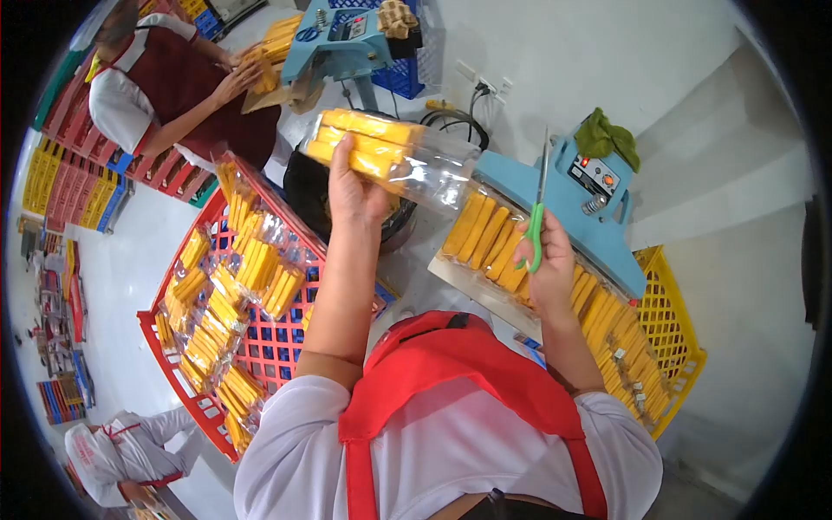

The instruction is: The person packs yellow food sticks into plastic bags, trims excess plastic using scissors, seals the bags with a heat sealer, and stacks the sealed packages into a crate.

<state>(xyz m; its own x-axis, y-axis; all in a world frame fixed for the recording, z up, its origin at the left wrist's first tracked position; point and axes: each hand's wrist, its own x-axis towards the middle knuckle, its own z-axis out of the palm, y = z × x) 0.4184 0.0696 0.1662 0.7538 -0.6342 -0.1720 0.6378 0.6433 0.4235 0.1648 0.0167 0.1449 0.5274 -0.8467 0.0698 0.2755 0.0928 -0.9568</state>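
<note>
My left hand (357, 192) is closed on a clear plastic bag of yellow sticks (368, 143), held up in front of me with its loose transparent end reaching to the right. My right hand (552, 264) grips scissors (536, 230) by their green handles; the blades point away from me and look closed together. Beneath the right hand, more bagged yellow sticks (484, 230) lie side by side on a pale ledge. Behind them stands a light-blue machine (563, 195) with a control panel. The scissors and the held bag are apart.
At left, a red crate (276, 348) holds several bagged packs. A yellow crate (674, 303) stands at right under more packs. A black bin (305, 178) sits below the held bag. Another person (186, 78) handles yellow sticks beside a second blue machine (334, 48); one more person (130, 451) is lower left.
</note>
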